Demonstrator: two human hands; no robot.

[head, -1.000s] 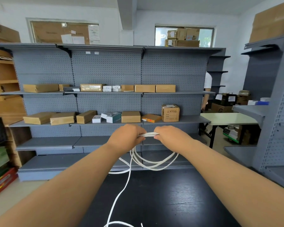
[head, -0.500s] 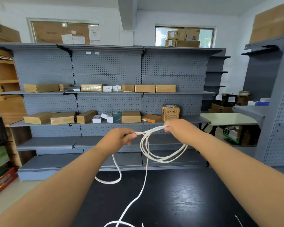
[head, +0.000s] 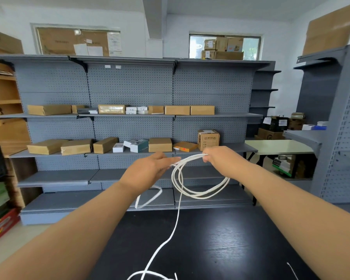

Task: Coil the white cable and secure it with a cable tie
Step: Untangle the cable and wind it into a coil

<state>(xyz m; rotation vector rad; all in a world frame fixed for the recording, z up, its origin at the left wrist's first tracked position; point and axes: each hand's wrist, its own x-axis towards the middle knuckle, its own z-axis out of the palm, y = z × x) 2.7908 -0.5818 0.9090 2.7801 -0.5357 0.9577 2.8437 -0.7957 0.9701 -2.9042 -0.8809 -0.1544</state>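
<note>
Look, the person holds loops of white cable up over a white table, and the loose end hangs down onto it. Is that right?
Not quite. The table is black, not white, as the head view shows. The rest is right: the right hand grips the loops of white cable above it, the left hand holds a strand, and the loose end hangs down onto the table.

Smooth white cable [head: 199, 196], glossy wood-grain table [head: 220, 239], matt metal shelving [head: 129, 87].

A black wood-grain table [head: 220, 239] carries the slack tail of the white cable [head: 149, 272] at its near edge; 1 thin white strip [head: 292, 270] lies toward the right.
</note>
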